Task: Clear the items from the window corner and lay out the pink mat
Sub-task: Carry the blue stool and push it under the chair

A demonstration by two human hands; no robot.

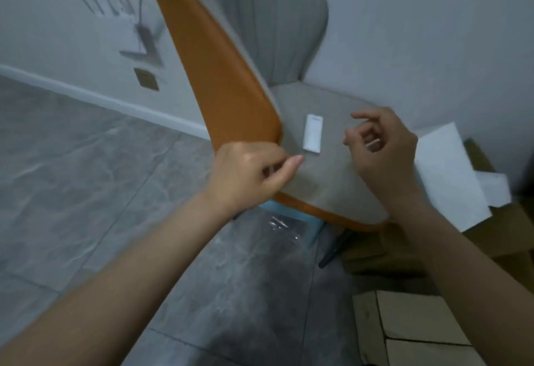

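Note:
A chair (326, 180) with an orange shell and a grey padded seat stands in the corner by the wall. On its seat lies a small white rectangular object (312, 136). My left hand (248, 175) is at the seat's front left edge, fingers curled around the rim and thumb pointing right. My right hand (381, 149) hovers over the right side of the seat with its fingers curled around a thin pale sliver, too small to identify. No pink mat is in view.
A white flat sheet or lid (450, 180) rests on a brown cardboard box (514, 232) to the right of the chair. More cardboard boxes (416, 325) stand at the bottom right. A clear plastic bag (286, 227) lies on the grey tiled floor under the chair. A white router (138, 36) hangs on the wall.

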